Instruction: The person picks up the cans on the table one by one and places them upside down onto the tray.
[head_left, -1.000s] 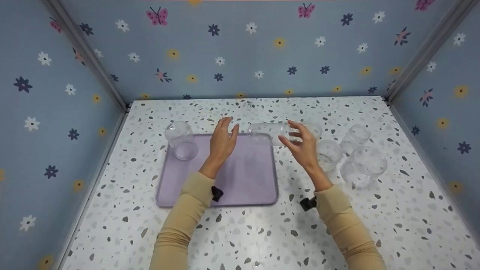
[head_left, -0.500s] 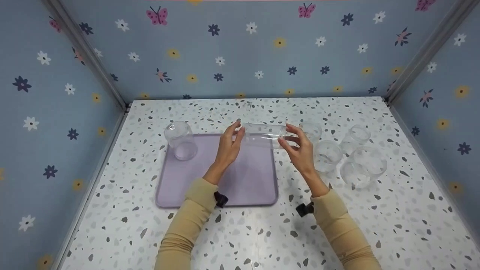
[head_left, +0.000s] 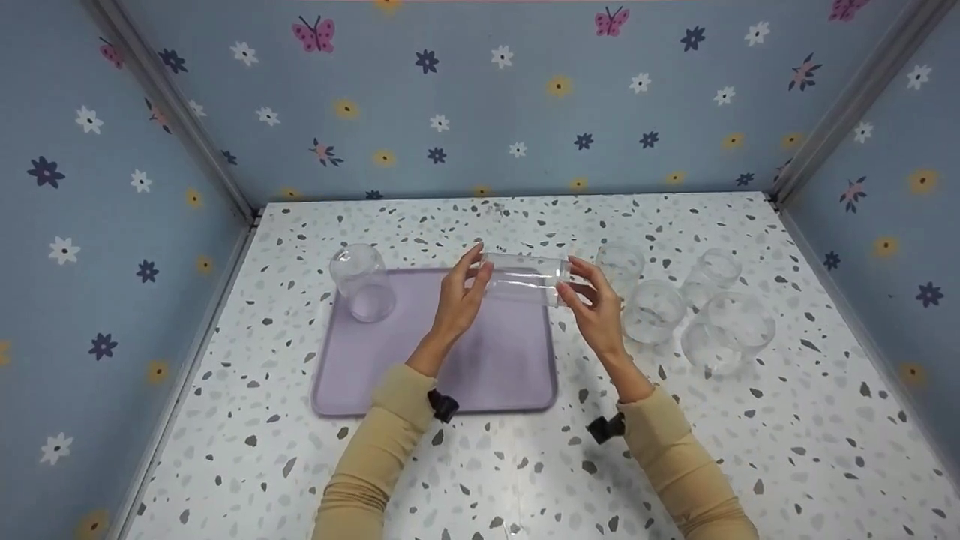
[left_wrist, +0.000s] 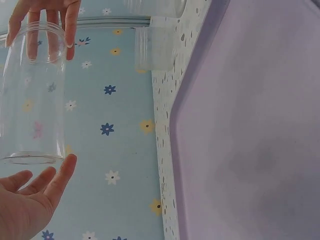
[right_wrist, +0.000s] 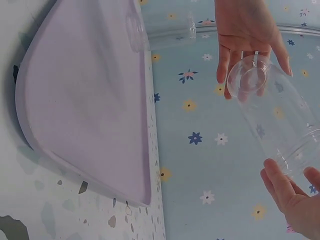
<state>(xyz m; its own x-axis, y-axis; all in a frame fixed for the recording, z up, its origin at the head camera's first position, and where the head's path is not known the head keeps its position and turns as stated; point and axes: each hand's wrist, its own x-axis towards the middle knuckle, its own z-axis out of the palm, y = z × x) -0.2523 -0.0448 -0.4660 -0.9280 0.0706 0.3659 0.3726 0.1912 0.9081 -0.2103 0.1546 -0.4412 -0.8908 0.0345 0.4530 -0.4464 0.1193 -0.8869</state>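
A clear jar lies sideways in the air between my hands, above the tray's far right part. My left hand holds its base end, thumb on the near side. At the opposite, ridged mouth end, my right hand grips the rim between thumb and fingers. The left wrist view shows the jar with the left hand at its base. In the right wrist view, the right hand is at the mouth end. Another clear jar stands on the tray's far left corner.
The lilac tray lies on the speckled white table. Several clear containers stand close together to the right, among them a wide one and a narrower one. Flower-patterned walls enclose the back and sides.
My left hand, earlier apart from the jar, has moved right and taken hold of its base. The jar and my right hand have shifted slightly left and nearer to me.
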